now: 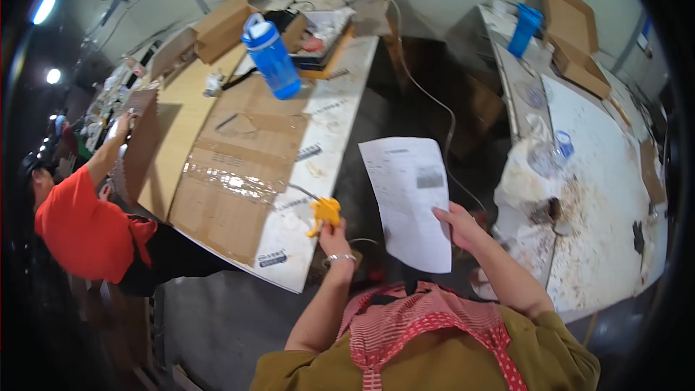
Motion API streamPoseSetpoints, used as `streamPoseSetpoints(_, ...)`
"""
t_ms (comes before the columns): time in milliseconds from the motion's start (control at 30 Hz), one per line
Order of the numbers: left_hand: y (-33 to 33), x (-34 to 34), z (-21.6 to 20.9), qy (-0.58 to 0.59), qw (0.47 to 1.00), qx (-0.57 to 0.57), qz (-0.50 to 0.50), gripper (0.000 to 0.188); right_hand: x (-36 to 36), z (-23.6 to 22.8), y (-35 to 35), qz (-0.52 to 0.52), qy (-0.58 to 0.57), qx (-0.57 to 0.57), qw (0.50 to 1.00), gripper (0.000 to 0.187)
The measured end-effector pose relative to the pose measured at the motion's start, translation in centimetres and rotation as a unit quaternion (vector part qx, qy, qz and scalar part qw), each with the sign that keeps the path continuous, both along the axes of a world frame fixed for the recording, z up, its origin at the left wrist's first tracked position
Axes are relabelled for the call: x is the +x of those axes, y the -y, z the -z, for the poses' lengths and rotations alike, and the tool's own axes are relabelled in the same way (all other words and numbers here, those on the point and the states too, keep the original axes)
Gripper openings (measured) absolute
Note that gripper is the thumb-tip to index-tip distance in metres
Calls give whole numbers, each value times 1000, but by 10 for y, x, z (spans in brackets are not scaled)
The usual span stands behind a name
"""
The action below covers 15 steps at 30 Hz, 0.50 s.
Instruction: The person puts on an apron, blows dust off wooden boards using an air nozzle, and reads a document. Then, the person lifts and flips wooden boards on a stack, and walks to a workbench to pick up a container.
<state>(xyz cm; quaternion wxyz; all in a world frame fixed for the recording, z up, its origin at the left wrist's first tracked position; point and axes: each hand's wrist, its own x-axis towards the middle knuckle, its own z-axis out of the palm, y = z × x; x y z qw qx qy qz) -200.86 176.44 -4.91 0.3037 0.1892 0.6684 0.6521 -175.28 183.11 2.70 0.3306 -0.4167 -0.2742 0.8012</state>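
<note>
My left hand (333, 239), a bracelet on its wrist, has its fingers closed on a small yellow plastic tool (325, 211). A thin dark rod reaches from the tool toward the left table; its exact kind is unclear. This hand is by the near right edge of that table, over a white printed strip (286, 226) beside a flat sheet of brown cardboard (242, 159). My right hand (461, 226) pinches the right edge of a white printed sheet of paper (405, 203). The paper hangs slightly curled in front of me, over the gap between two tables.
A blue water bottle (274, 58) and an open tray of odds and ends (318, 40) stand at the back left. A person in orange (94, 224) works at the left. On the stained right table (601, 210) lie plastic bags (525, 166); a cable (427, 90) hangs between.
</note>
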Motion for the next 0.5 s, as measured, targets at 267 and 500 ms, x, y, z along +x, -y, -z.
streamPoseSetpoints(267,-21,8,27,-38,995,-7,-91,33,20,-5,16,-49,-51,-25,997,27)
streamPoseSetpoints(500,-5,7,43,23,996,74,-44,30,-25,-19,1,-105,-61,-6,993,29)
